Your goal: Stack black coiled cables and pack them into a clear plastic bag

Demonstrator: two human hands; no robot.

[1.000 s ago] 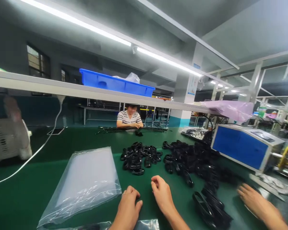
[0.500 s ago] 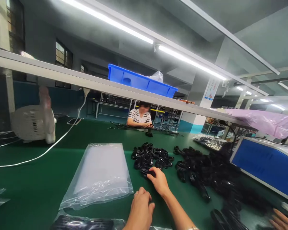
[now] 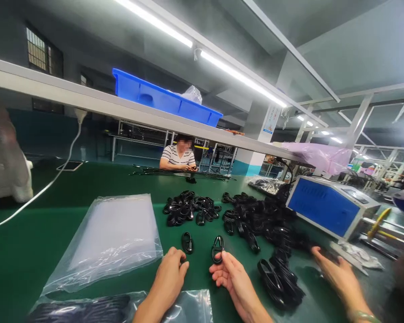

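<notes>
My right hand (image 3: 234, 276) pinches a small coiled black cable (image 3: 217, 249) between thumb and fingertips, just above the green table. Another single coiled cable (image 3: 187, 242) lies on the table, just beyond the fingers of my left hand (image 3: 168, 271). That hand is loosely curled, palm down, thumb apart, and nothing shows in it. To its left lies a stack of clear plastic bags (image 3: 117, 233). Below my left wrist is a clear bag (image 3: 195, 307), beside a bag of black cables (image 3: 84, 309) at the bottom edge.
Coiled cables form a small pile (image 3: 191, 207) ahead and a larger heap (image 3: 256, 215) to the right. A co-worker's hand (image 3: 340, 273) reaches in beside that heap. A blue-fronted machine (image 3: 323, 204) stands behind it. Another person (image 3: 177, 157) sits across the table, beneath a shelf (image 3: 97, 107).
My right hand has come back from the small pile with a coiled cable. One coil now lies apart before my left hand. The co-worker's hand shows more fully; the view has turned right.
</notes>
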